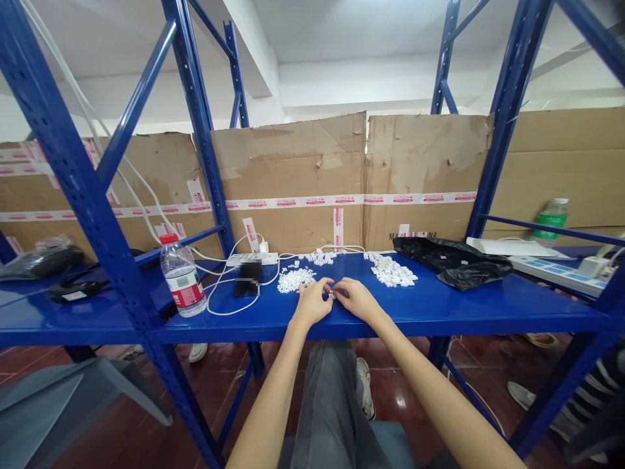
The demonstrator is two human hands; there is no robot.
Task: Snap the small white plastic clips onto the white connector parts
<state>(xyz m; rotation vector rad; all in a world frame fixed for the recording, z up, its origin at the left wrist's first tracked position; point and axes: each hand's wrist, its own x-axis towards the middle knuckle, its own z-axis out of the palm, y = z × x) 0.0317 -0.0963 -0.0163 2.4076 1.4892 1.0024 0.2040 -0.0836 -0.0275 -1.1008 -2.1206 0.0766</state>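
Observation:
Over the front part of the blue shelf top (273, 322), my left hand (315, 299) and my right hand (355, 298) meet with fingertips pinched together. Between them is a small white piece (332, 294), too small to make out in kind. Just beyond my left hand lies a pile of small white pieces (294, 279). A second cluster of white pieces (319, 256) sits farther back against the cardboard. To the right of my right hand is a larger pile of white plastic pieces (392, 270).
A water bottle with a red cap (184, 280) stands at the left by the blue post. Near it are a dark phone-like device (248, 279), white cables and a power strip (268, 258). A black plastic bag (456, 260) lies at the right. Cardboard (293, 163) walls the back.

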